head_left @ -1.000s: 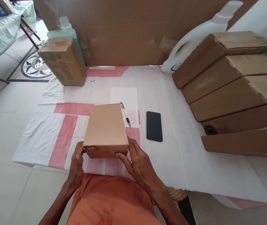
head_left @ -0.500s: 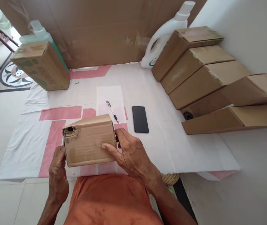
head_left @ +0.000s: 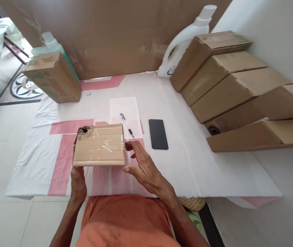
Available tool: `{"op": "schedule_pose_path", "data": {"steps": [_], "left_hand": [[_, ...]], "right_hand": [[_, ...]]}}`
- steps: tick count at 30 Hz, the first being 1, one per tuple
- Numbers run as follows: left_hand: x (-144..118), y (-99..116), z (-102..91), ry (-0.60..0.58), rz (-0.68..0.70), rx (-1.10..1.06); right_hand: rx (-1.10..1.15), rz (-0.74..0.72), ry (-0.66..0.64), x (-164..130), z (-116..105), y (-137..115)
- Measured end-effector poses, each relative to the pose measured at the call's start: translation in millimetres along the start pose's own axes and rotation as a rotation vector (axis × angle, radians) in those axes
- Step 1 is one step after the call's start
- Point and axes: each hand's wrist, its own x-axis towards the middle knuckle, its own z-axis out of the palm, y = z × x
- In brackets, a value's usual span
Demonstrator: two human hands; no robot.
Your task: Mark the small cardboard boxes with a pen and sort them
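A cardboard box [head_left: 98, 147] with a dark torn hole at its upper left corner is held over the near part of the table. My left hand [head_left: 78, 183] grips it from the lower left, its fingers mostly hidden beneath the box. Beside the box's right edge is my right hand [head_left: 143, 168], its thumb and fingers apart; whether the fingertips touch the box I cannot tell. Behind the box lie a sheet of white paper [head_left: 119, 106] and a pen [head_left: 127, 125]. A black phone [head_left: 158, 134] rests to the right of these.
Several cardboard boxes [head_left: 224, 82] lean in a row at the right, by a white jug [head_left: 175, 51]. At the left, another box [head_left: 55, 77] stands before a bottle of green liquid [head_left: 50, 43]. A large cardboard panel [head_left: 115, 37] closes off the back of the cloth-covered table [head_left: 182, 171].
The box has turned and tilted, showing its front face more squarely. My right thumb has come off its face, and my left hand has shifted beneath its lower left corner.
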Motion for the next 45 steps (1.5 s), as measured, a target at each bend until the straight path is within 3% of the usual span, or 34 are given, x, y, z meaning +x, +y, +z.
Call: {"op": "schedule_pose_path", "data": {"steps": [3,6,9,14,18,21,24,26,30,34,36,38,42,45], "left_hand": [[-6,2,7.6,-0.014,0.016,0.020],[-10,16,14.7,-0.097,0.088,0.019],[-11,33,21.4,-0.210,0.193,0.024],[-13,51,27.9,-0.274,0.260,0.070],[-17,63,28.4,-0.338,0.405,0.126],[-19,76,29.1,-0.333,0.511,0.189],[-18,88,30.2,-0.193,0.496,0.292],[-15,94,30.2,-0.146,0.426,0.310],[-2,99,25.1,-0.174,0.294,0.254],[25,101,12.4,-0.174,0.162,0.042],[38,102,6.3,-0.263,0.126,-0.029],[47,102,2.2,-0.347,0.108,-0.070],[50,102,1.4,-0.351,0.140,-0.110],[43,102,6.9,-0.331,0.181,-0.113]], "right_hand": [[0.086,0.062,-0.041,-7,8,23],[0.179,0.125,0.048,-3,10,44],[0.243,0.151,0.148,8,1,60],[0.371,0.167,0.164,16,-16,83],[0.488,0.199,0.199,14,-15,90],[0.544,0.289,0.263,11,-8,87],[0.443,0.329,0.318,0,1,80],[0.295,0.270,0.353,-13,9,72],[0.013,0.101,0.391,-41,29,52],[-0.078,-0.135,0.290,-57,45,34],[-0.038,-0.210,0.184,-60,42,29],[0.066,-0.193,0.158,-61,30,26],[0.309,-0.062,0.417,-51,0,16],[0.332,0.016,0.416,-33,-4,-3]]}}
